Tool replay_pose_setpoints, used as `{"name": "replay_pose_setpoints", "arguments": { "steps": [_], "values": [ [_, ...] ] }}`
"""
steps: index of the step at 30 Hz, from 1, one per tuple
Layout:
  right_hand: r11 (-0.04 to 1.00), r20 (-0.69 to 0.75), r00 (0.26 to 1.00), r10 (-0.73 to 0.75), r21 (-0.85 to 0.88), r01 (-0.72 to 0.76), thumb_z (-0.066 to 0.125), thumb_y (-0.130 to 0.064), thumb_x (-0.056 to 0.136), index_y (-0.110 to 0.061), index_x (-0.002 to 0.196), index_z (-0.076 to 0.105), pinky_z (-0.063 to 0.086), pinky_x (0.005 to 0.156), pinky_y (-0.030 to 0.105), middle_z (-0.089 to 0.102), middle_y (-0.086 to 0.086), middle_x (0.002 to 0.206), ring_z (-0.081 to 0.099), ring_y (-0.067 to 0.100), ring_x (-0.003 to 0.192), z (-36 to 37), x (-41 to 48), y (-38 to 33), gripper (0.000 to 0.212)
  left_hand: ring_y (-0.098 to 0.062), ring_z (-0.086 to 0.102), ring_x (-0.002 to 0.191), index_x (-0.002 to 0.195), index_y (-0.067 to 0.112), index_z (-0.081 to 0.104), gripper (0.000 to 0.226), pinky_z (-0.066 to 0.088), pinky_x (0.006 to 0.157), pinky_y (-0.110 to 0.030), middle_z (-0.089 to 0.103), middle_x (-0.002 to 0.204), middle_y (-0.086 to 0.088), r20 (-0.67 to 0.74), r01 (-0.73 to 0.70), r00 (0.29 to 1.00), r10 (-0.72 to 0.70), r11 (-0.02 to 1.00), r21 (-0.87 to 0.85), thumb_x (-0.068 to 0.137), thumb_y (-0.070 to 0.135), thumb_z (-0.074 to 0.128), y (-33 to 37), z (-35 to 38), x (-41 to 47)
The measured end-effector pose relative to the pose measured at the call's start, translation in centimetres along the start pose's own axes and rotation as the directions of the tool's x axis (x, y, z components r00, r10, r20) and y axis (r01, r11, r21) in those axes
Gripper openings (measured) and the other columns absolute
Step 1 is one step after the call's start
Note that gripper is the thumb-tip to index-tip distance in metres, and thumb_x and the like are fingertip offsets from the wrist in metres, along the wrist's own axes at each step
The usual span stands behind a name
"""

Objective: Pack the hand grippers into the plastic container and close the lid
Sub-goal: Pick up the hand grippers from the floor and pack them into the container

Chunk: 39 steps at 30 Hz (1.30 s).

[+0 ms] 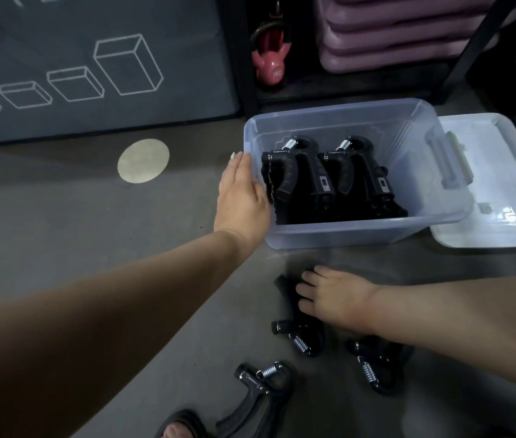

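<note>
I am watching the left hand point(242, 197) resting flat, fingers together, against the outer left wall of the plastic container point(361, 230), so its grip is holding nothing and is only steadying the box. The right hand point(334, 297) is pressing down over a hand gripper on the floor point(285, 287) just in front of the container; its fingers are curling over the black body, but I cannot tell whether that grip is fully clamped on it yet. Two rows of packed grippers point(329, 181) are already sitting in the left half of the container, spring ends up, with the right half bare. Three more are lying loose on the floor: one below the right hand point(302, 338), one under the right forearm point(375, 369), and one near the bottom edge point(261, 387). The lid point(500, 184) is lying to the right, tucked partly under the container's edge. My worry is a shallow pinch: the gripper is lumpy and sprung, and if the fingers are catching only one handle it could swing and drop on the lift. Dropping it onto the stacked rows could topple them and leave something proud of the rim, which would be stopping the lid from seating. The forearm is also sweeping low over the loose gripper beneath it and could be knocking it away.
</note>
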State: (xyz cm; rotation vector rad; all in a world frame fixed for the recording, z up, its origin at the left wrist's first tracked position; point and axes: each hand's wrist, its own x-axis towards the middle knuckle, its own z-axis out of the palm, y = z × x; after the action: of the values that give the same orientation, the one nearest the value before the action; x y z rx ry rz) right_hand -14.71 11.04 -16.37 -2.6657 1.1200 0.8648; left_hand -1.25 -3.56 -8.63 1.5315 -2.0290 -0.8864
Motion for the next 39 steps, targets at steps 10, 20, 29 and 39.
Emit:
{"name": "replay_pose_setpoints", "arguments": {
  "steps": [10, 20, 29, 39],
  "values": [
    [0.998, -0.114, 0.991, -0.069, -0.004, 0.069, 0.067, -0.027, 0.076, -0.02, 0.091, 0.071, 0.033, 0.11, 0.049, 0.062, 0.014, 0.132, 0.055, 0.031, 0.127, 0.6, -2.7, 0.5, 0.017, -0.007, 0.008, 0.149, 0.155, 0.014, 0.023, 0.055, 0.005, 0.119, -0.019, 0.014, 0.163, 0.002, -0.019, -0.002, 1.0, 0.001, 1.0, -0.02, 0.1, 0.01, 0.029, -0.1, 0.2, -0.5],
    [0.655, 0.06, 0.96, 0.275, 0.719, -0.232, 0.031, -0.033, 0.105, -0.022, 0.145, 0.026, 0.04, 0.098, 0.035, 0.054, 0.009, 0.129, 0.054, 0.027, 0.116, -2.4, -4.4, -0.4, 0.042, -0.009, 0.009, 0.149, 0.154, 0.013, 0.023, 0.055, 0.005, 0.118, -0.018, 0.014, 0.163, 0.0, -0.024, -0.006, 1.0, 0.006, 1.0, -0.016, 0.1, 0.01, 0.03, 0.0, 0.2, -0.5],
    [-0.423, 0.503, 0.758, 0.415, 0.844, -0.329, 0.059, -0.035, 0.095, -0.017, 0.119, 0.061, 0.054, 0.086, 0.035, 0.071, 0.009, 0.107, 0.068, 0.028, 0.101, 1.0, -2.8, 2.1, 0.03, -0.009, 0.009, 0.15, 0.154, 0.014, 0.024, 0.054, 0.007, 0.12, -0.021, 0.015, 0.163, 0.0, -0.03, -0.007, 1.0, 0.006, 1.0, -0.02, 0.1, 0.011, 0.029, -0.2, 0.3, -0.4],
    [-0.51, 0.459, 0.884, 0.087, 0.783, -0.357, 0.062, -0.009, 0.092, -0.009, 0.104, 0.065, 0.055, 0.078, 0.04, 0.065, 0.01, 0.09, 0.063, 0.022, 0.085, -1.2, -4.5, 2.4, 0.012, -0.009, 0.008, 0.15, 0.155, 0.015, 0.022, 0.054, 0.009, 0.123, -0.028, 0.013, 0.163, 0.002, -0.015, -0.006, 1.0, 0.006, 0.999, -0.042, 0.101, 0.011, 0.029, -0.1, 0.2, -0.7]
  ]
}}
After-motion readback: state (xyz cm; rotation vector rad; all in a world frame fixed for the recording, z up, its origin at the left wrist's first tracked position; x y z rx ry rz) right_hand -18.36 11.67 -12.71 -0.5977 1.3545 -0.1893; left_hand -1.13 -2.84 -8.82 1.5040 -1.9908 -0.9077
